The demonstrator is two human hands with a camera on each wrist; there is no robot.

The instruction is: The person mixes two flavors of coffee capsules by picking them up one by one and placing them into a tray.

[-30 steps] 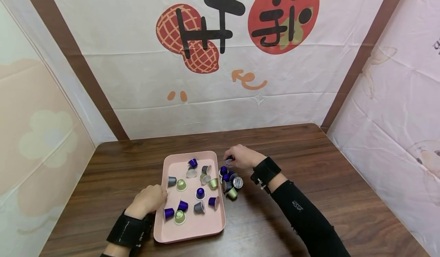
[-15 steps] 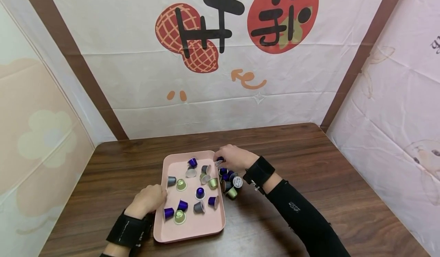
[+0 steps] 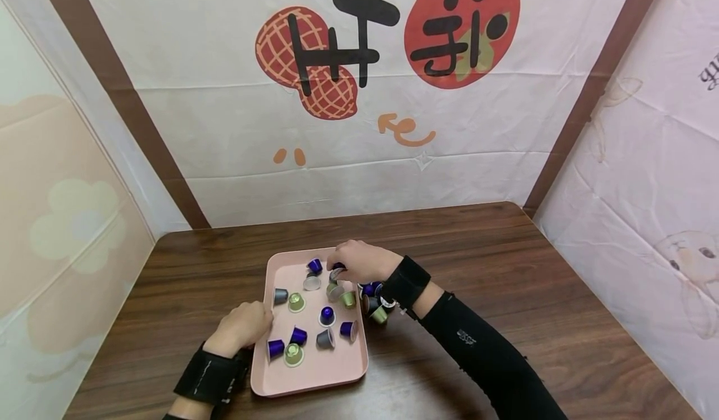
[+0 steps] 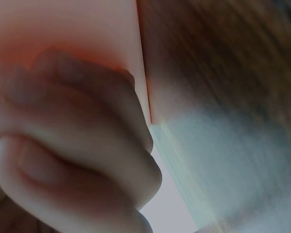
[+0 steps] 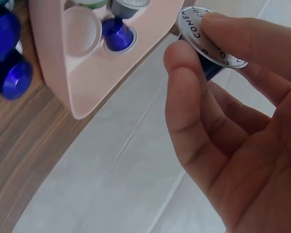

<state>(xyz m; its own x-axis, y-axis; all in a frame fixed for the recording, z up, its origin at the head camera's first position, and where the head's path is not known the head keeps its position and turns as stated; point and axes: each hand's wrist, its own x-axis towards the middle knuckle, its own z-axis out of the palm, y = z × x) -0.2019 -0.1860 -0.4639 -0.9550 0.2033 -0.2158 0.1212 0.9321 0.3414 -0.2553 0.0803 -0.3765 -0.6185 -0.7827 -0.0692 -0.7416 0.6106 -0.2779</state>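
The right hand (image 3: 365, 262) pinches a dark pod (image 5: 206, 46) between thumb and fingers, its silver printed lid (image 5: 191, 29) turned toward the wrist camera. That pod is held above the tray (image 3: 309, 385), over its far right part. The left hand (image 3: 244, 323) grips the tray's left rim with curled fingers; the wrist view there is dim and shows mostly fingers and pink wall.

Other pods lie spread through the tray: blue pods (image 3: 327, 314) near its far edge, at its middle, by its right side and in its near left part; green pods (image 3: 296, 302) toward its left and right sides; grey pods (image 3: 325, 340) by its left side, in its far part and right of its middle. One blue and two green ones stand lid down, while several others lie on their sides.

Just beside the tray's right side, a heap (image 3: 372, 304) of blue, dark and green pods sits on the bench (image 3: 477, 251), partly hidden by the right wrist. Black cuffs (image 3: 210, 376) circle both wrists. Beyond the tray, past the bench's far edge, hangs a white cloth (image 3: 337, 195) with red fruit (image 3: 464, 5) and black characters (image 3: 365, 6)
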